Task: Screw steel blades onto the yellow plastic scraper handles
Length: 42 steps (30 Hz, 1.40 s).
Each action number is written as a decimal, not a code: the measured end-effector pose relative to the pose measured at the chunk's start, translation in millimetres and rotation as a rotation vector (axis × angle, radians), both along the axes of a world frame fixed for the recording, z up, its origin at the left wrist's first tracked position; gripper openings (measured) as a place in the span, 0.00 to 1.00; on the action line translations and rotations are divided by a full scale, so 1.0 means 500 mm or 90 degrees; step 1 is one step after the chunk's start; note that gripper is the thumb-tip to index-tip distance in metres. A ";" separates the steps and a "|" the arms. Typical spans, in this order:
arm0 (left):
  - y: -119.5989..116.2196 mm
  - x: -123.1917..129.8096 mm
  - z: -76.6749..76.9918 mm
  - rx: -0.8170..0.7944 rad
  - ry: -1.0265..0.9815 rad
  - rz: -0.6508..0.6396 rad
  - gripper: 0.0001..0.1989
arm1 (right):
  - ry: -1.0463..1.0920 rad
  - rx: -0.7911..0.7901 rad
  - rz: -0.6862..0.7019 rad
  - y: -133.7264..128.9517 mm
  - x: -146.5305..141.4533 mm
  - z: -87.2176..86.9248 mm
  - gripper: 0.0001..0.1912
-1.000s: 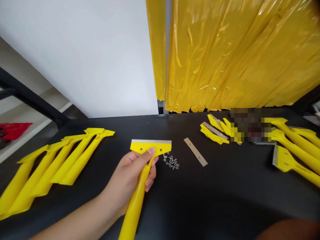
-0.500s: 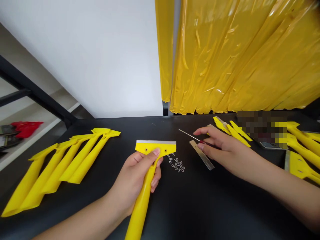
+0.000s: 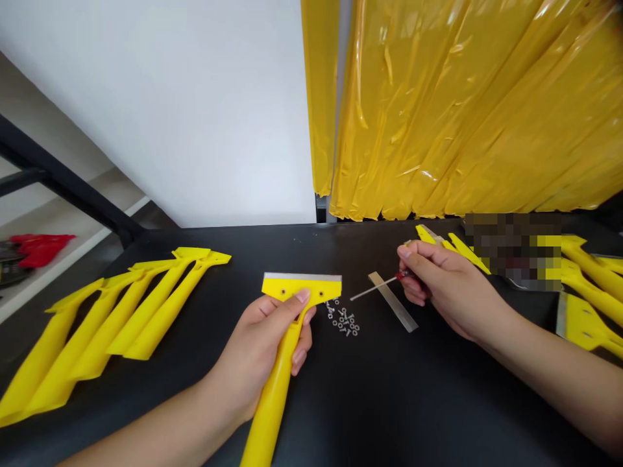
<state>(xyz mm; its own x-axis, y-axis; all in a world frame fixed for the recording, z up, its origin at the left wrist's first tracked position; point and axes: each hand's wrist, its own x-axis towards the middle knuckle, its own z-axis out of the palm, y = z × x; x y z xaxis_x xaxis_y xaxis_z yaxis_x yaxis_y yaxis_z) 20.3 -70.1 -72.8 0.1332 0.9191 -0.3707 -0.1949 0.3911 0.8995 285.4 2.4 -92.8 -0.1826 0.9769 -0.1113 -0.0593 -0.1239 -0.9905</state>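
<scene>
My left hand (image 3: 275,344) is wrapped round the neck of a yellow scraper (image 3: 270,405), thumb on its head. A metal blade edge runs along the head's far side, and two small dark holes show in the yellow plate. My right hand (image 3: 433,279) grips a thin screwdriver (image 3: 374,288) by its red handle, most of which the fingers cover. The shaft points left, its tip above the table close to a scatter of small screws and nuts (image 3: 346,321). Below the shaft a flat metal blade (image 3: 396,305) lies on the table.
Several yellow scraper handles (image 3: 146,305) lie in a row at left on the black table (image 3: 350,402). Flat yellow strips (image 3: 467,251), a pixelated object and scrapers with blades (image 3: 584,321) lie at right. Yellow plastic wrapping (image 3: 438,130) and a white panel (image 3: 219,117) stand behind.
My right hand has closed round the screwdriver's handle and lifted it, swinging its tip down and toward the screws. My left hand still holds the scraper in nearly the same place.
</scene>
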 end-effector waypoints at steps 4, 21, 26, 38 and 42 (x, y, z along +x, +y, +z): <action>-0.001 0.000 -0.002 -0.007 -0.001 -0.004 0.20 | -0.061 0.004 -0.025 0.002 -0.004 -0.016 0.27; 0.000 0.002 -0.007 -0.004 0.000 -0.010 0.22 | -0.104 0.019 0.004 0.006 -0.011 -0.027 0.28; -0.001 0.002 -0.007 -0.005 0.004 -0.009 0.22 | -0.112 0.021 0.007 0.007 -0.011 -0.026 0.28; 0.001 0.000 -0.010 -0.013 -0.009 -0.001 0.22 | -0.137 0.030 0.015 0.004 -0.011 -0.034 0.29; 0.002 0.000 -0.009 -0.011 -0.007 -0.002 0.22 | -0.133 0.028 0.017 0.005 -0.012 -0.031 0.29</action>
